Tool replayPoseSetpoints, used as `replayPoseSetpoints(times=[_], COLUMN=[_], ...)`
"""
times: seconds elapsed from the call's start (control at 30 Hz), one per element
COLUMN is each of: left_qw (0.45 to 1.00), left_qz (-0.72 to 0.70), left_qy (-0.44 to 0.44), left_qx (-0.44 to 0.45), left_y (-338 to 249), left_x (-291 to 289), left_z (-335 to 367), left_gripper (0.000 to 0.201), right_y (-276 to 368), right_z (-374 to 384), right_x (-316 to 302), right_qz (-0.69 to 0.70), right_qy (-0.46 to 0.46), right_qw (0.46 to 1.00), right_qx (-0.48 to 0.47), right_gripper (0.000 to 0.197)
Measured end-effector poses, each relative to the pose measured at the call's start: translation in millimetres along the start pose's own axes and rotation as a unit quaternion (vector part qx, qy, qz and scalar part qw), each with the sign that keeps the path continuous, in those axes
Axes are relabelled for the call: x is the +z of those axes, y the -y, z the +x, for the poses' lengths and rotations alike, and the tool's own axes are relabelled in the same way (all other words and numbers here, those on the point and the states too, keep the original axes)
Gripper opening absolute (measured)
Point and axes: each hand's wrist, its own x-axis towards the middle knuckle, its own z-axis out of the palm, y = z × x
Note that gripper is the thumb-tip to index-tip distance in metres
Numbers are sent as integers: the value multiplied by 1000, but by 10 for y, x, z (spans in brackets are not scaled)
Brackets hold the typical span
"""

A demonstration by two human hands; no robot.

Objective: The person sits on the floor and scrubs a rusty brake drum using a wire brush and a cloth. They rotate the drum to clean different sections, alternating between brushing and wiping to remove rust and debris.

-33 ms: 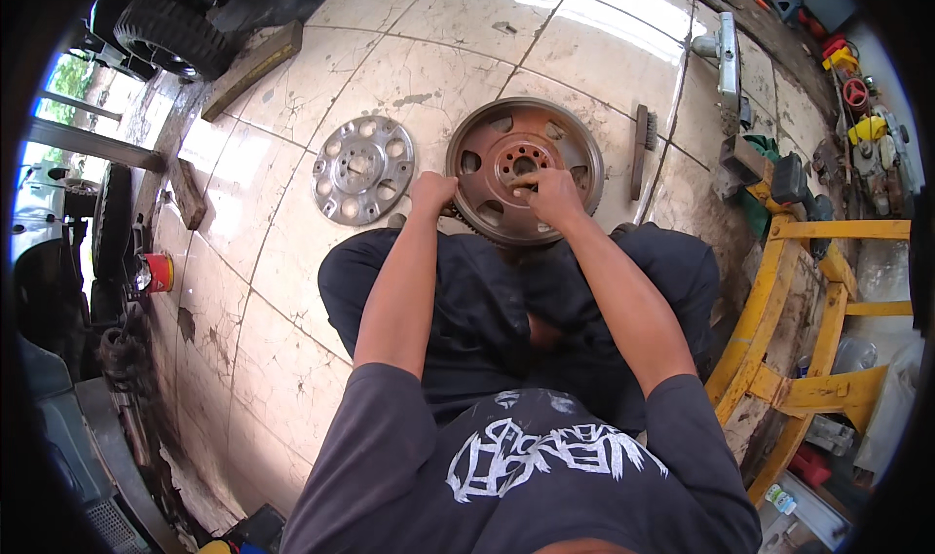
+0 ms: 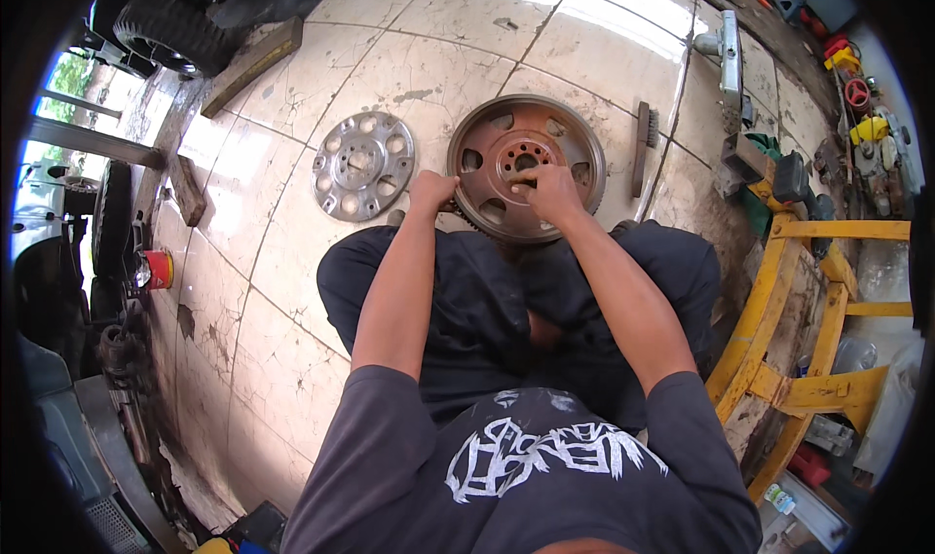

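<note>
A rusty brown flywheel (image 2: 495, 221) with a toothed rim lies on the tiles just beyond my knees. My left hand (image 2: 431, 193) is closed on its left edge, some fingers hidden below the wrist. Over the flywheel's face, close to the bolt holes round its centre, my right hand (image 2: 550, 195) has its fingers drawn together. Whatever those fingers may hold is too small to make out. To the left lies a flat silver metal disc (image 2: 343, 176) with round holes, apart from both hands. A wire brush (image 2: 640, 153) with a wooden handle rests right of the flywheel.
Yellow metal frame (image 2: 755, 335) stands at the right, beside tools and parts. Wooden blocks (image 2: 187, 192) and a red can (image 2: 156, 270) are on the left, near a tyre (image 2: 166, 36). A silver metal part (image 2: 729, 62) stands at the far right.
</note>
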Motion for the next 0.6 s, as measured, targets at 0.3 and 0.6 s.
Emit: replayPoseSetpoints(times=[0.3, 0.6], left_qw=[944, 927], left_qz=[-65, -170], left_qy=[-246, -205], left_qx=[211, 265], left_y=[-358, -405], left_x=[4, 385], left_z=[244, 781], left_gripper=[41, 35], right_y=[100, 229], right_z=[121, -41], right_x=[542, 749], right_qz=[-31, 52], right_qy=[14, 14], right_qw=[997, 998], right_qx=[-67, -28], right_gripper=[30, 30])
